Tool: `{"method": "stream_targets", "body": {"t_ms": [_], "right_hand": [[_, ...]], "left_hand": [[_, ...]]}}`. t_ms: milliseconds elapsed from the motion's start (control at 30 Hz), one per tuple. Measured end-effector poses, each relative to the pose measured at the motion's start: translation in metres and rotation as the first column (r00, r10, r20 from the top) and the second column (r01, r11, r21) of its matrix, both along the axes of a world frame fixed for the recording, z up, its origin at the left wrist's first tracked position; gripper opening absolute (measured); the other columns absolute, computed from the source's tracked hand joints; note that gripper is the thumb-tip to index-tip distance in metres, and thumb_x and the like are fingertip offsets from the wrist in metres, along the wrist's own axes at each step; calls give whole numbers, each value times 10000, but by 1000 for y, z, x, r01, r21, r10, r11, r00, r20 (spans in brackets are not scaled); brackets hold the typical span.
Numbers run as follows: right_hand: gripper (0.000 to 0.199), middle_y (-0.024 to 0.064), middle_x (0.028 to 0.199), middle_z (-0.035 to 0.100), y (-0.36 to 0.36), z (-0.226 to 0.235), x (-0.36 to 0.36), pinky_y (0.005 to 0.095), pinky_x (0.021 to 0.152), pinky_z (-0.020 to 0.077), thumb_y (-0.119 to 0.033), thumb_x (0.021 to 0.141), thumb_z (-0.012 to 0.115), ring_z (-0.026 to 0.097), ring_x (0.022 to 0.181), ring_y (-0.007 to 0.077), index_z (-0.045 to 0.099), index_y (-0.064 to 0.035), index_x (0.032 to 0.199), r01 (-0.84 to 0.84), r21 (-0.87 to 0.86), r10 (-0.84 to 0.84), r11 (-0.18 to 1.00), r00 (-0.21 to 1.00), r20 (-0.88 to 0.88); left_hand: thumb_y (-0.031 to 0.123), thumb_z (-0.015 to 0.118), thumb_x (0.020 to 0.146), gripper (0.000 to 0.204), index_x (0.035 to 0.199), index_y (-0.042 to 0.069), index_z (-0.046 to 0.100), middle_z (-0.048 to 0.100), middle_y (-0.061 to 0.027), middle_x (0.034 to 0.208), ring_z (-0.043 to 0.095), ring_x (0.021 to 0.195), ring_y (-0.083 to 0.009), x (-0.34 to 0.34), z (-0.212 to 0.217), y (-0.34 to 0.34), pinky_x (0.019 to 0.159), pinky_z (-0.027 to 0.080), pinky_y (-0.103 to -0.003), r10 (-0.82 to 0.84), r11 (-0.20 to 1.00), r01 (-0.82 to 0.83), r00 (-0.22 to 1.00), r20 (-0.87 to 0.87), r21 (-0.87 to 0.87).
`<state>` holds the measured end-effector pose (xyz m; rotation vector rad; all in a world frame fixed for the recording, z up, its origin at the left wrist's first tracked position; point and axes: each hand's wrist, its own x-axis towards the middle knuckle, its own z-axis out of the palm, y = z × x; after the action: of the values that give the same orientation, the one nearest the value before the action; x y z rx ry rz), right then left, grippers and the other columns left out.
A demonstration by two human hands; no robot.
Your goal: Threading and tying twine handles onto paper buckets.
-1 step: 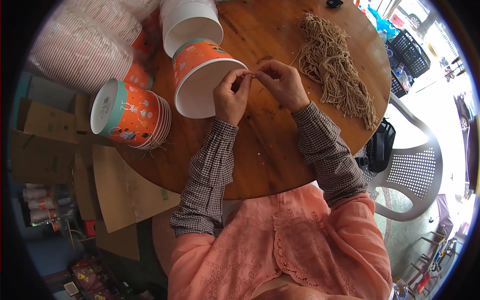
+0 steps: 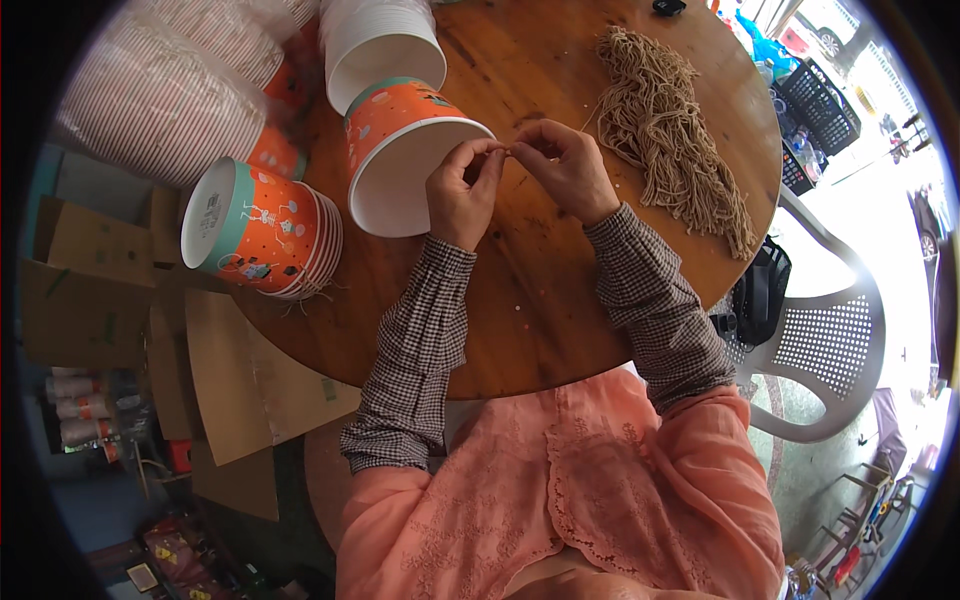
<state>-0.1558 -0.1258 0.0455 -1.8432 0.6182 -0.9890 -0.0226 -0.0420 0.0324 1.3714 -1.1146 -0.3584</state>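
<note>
Both hands meet over the table at the right rim of an orange paper bucket lying on its side, its white open mouth toward me. My left hand pinches thumb and fingers together in front of that mouth. Tip to tip with it, my right hand is closed in a pinch too. What lies between the fingertips is too small to make out. To the right of my right hand spreads a long bundle of tan strings. Left of the bucket lies a nested stack of orange buckets with skeleton prints, thin strings trailing from its rims.
Plastic-wrapped stacks of buckets crowd the far left, and white buckets lie behind the orange one. Open cardboard boxes stand below the left edge of the round wooden table. A grey plastic chair is at the right.
</note>
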Motion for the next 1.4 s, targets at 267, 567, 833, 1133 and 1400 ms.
{"method": "stream_targets", "body": {"t_ms": [267, 567, 833, 1133, 1400], "right_hand": [[166, 102, 869, 658, 2, 5, -3, 313, 720, 512, -153, 850, 645, 633, 772, 210, 645, -9, 931, -6, -98, 2, 995, 999, -45], [130, 109, 904, 620, 0, -3, 3, 324, 738, 498, -131, 884, 590, 618, 831, 221, 607, -14, 937, -104, -59, 107, 993, 993, 55], [112, 89, 879, 644, 10, 1, 6, 309, 736, 502, -101, 882, 598, 625, 808, 197, 604, -13, 949, -94, -34, 96, 995, 993, 68], [151, 94, 881, 677, 10, 4, 3, 307, 720, 515, -110, 836, 660, 651, 806, 202, 654, -39, 970, -55, -183, 68, 982, 996, 62], [137, 86, 862, 684, 7, 1, 3, 288, 711, 517, -121, 834, 665, 653, 766, 178, 665, -29, 936, 3, -206, 10, 978, 998, 63]], "left_hand": [[127, 662, 872, 143, 922, -7, 668, 648, -20, 765, 584, 676, -73, 5, 4, 2, 604, 471, -222, -65, 993, 71, 996, -58, 95], [136, 637, 886, 116, 918, 26, 656, 558, 24, 705, 428, 558, -57, 8, 7, 1, 494, 335, -202, -221, 952, 306, 673, -706, -6], [190, 642, 879, 158, 884, 34, 621, 509, 15, 687, 418, 543, -76, 20, 5, 5, 504, 356, -227, -410, 825, 530, 327, -851, -194], [174, 617, 903, 133, 872, 47, 641, 539, 14, 701, 435, 546, -62, 9, 7, 3, 491, 341, -190, -308, 925, 368, 595, -742, -89], [172, 613, 907, 153, 881, 37, 681, 555, 36, 691, 442, 568, -38, 7, 9, 6, 493, 318, -177, -239, 950, 312, 737, -633, 5]]}}
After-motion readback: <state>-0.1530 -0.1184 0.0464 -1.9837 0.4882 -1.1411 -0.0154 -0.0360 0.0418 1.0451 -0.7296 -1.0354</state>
